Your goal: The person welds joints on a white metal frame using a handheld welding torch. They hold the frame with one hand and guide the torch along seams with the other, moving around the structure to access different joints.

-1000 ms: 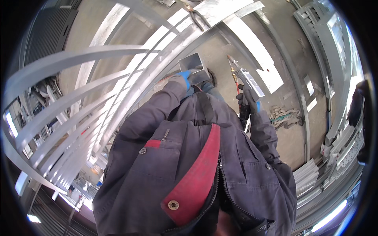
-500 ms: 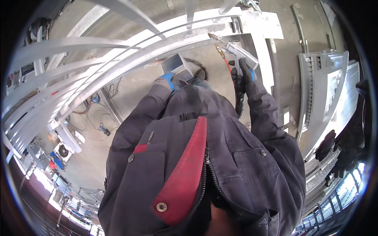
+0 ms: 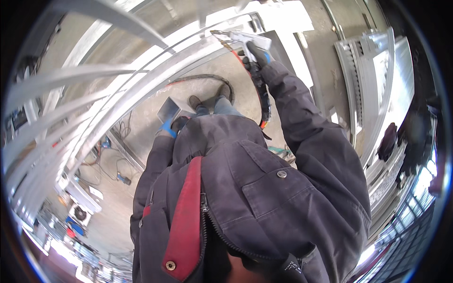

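My right hand [image 3: 257, 55], in a dark glove with a blue cuff, is closed round the grip of a pale grey pistol-shaped welding gun [image 3: 250, 37]. Its brass-coloured nozzle [image 3: 219, 33] points left, just over the long metal beam [image 3: 188, 55]. A red hose [image 3: 239, 56] and a thick black cable [image 3: 261, 92] run from the gun back toward my body. Low on the left, my left hand [image 3: 167, 129], in a blue and dark glove, holds a grey box-shaped piece [image 3: 172, 111] beside my leg. My left fingers are partly hidden.
Curved-looking metal bars [image 3: 71, 75] fill the left side. Stacked metal profiles [image 3: 373, 80] stand at the right. A black cable [image 3: 203, 76] loops round my shoes [image 3: 223, 91] on the floor. Tools and cords [image 3: 123, 178] lie at the lower left.
My right hand has carried the welding gun forward and left, its nozzle now over the beam. The left hand with the grey box-shaped piece has dropped lower and left. My view has shifted.
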`<state>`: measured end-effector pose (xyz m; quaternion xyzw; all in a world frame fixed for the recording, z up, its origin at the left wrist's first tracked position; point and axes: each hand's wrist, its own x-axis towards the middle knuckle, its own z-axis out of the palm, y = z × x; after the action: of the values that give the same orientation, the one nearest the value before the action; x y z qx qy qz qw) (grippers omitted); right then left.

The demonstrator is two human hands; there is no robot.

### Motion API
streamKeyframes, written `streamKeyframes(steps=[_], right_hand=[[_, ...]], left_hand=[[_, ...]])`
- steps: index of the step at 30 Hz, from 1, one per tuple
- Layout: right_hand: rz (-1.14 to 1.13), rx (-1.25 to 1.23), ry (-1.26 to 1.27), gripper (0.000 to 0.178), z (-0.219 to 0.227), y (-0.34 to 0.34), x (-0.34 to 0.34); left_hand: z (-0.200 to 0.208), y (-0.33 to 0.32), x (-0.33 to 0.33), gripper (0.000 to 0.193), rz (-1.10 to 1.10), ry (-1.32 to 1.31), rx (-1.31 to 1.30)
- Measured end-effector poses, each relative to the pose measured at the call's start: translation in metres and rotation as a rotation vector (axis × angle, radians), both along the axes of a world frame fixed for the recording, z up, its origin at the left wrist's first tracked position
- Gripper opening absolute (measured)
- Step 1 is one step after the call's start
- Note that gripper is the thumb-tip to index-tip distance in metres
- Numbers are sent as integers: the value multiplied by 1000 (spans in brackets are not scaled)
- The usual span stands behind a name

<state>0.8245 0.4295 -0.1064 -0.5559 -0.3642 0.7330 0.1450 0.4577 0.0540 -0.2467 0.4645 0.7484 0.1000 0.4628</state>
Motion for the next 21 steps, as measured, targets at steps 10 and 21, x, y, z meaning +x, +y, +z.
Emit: streamKeyframes(steps=[10, 21], right_hand=[[-3, -44, 71, 63, 7, 19, -7], [23, -66, 127, 56, 5, 43, -5]], left_hand=[[-87, -14, -29, 30, 90, -134, -80], [-9, 35, 3, 37, -81, 6, -84]])
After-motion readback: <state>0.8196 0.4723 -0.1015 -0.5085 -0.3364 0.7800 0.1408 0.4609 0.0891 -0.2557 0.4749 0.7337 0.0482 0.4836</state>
